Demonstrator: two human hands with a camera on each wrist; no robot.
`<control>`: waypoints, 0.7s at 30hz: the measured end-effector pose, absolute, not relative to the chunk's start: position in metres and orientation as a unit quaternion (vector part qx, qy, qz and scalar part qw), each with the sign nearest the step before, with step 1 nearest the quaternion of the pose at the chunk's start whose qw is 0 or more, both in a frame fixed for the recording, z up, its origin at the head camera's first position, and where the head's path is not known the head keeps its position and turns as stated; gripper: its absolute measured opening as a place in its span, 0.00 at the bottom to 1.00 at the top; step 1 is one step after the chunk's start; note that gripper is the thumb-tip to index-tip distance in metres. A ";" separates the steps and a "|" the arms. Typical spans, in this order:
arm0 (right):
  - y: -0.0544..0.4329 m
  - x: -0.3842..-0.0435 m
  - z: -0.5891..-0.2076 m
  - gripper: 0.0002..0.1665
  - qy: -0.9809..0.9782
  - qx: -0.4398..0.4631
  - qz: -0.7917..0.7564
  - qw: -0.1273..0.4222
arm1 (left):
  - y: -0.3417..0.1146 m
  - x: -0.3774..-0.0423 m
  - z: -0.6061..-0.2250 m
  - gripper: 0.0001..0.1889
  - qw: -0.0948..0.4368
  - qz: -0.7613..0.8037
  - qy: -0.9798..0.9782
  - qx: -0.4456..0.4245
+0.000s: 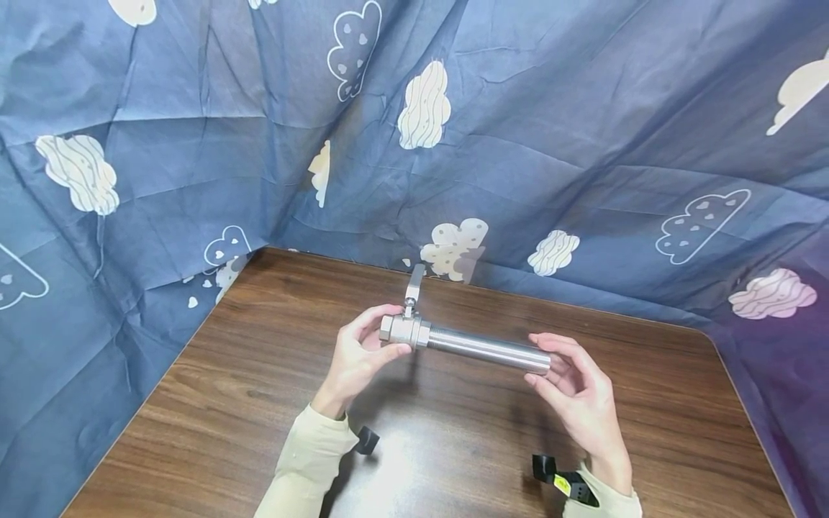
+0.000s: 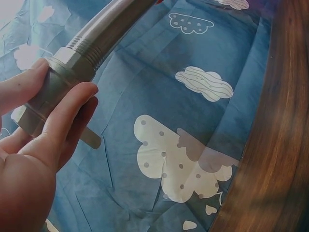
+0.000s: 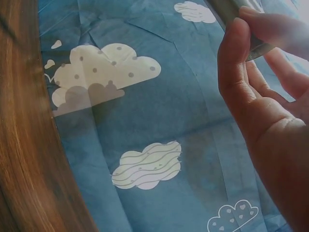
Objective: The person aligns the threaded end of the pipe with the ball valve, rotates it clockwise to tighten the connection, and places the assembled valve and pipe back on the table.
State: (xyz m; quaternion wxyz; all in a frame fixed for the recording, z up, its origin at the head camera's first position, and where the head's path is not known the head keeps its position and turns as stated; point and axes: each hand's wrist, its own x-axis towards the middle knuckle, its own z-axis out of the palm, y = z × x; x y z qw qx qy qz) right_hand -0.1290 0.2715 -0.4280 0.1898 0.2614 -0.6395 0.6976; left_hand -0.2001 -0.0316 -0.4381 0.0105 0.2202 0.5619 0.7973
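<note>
A metal ball valve with a long flat lever handle is joined to a shiny steel pipe. Threads show on the pipe where it enters the valve's hex end. My left hand grips the valve body between thumb and fingers, as the left wrist view also shows on the valve. At the pipe's far end, my right hand pinches it with thumb and fingertips. In the right wrist view only that end of the pipe shows. Both pieces are held level above the table.
A brown wood-grain table lies beneath the hands. Behind and to the sides hangs a blue cloth with cloud prints. Black straps with small devices sit at the wrists.
</note>
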 end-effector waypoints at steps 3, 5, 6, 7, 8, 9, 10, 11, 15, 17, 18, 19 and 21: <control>0.272 -0.128 -0.428 0.31 -0.648 0.255 0.690 0.197 | -0.032 -0.200 -0.438 0.30 0.012 0.796 0.563 0.222; 0.272 -0.127 -0.428 0.31 -0.655 0.249 0.684 0.201 | -0.031 -0.199 -0.438 0.29 0.013 0.795 0.564 0.222; 0.272 -0.127 -0.427 0.30 -0.659 0.245 0.682 0.202 | -0.031 -0.199 -0.438 0.29 0.013 0.795 0.565 0.222; 0.272 -0.127 -0.427 0.30 -0.662 0.242 0.680 0.203 | -0.032 -0.199 -0.438 0.29 0.012 0.794 0.566 0.222; 0.272 -0.127 -0.427 0.30 -0.665 0.239 0.678 0.204 | -0.032 -0.199 -0.437 0.30 0.011 0.793 0.567 0.222; 0.272 -0.127 -0.427 0.30 -0.667 0.237 0.677 0.204 | -0.032 -0.199 -0.437 0.30 0.011 0.793 0.567 0.222; 0.272 -0.127 -0.427 0.30 -0.667 0.235 0.677 0.203 | -0.032 -0.199 -0.437 0.30 0.011 0.793 0.568 0.222; 0.272 -0.127 -0.427 0.30 -0.668 0.234 0.677 0.203 | -0.032 -0.199 -0.437 0.29 0.011 0.792 0.568 0.223; 0.273 -0.127 -0.427 0.30 -0.670 0.230 0.677 0.202 | -0.032 -0.199 -0.437 0.29 0.011 0.793 0.566 0.228; 0.273 -0.126 -0.427 0.30 -0.671 0.229 0.677 0.201 | -0.032 -0.199 -0.437 0.29 0.008 0.792 0.565 0.232; 0.273 -0.126 -0.427 0.30 -0.671 0.228 0.677 0.200 | -0.032 -0.199 -0.437 0.29 0.007 0.792 0.565 0.233; 0.273 -0.126 -0.427 0.30 -0.670 0.228 0.678 0.198 | -0.032 -0.199 -0.437 0.29 0.006 0.791 0.565 0.235; 0.273 -0.126 -0.427 0.30 -0.668 0.229 0.680 0.195 | -0.032 -0.198 -0.437 0.29 0.004 0.790 0.565 0.237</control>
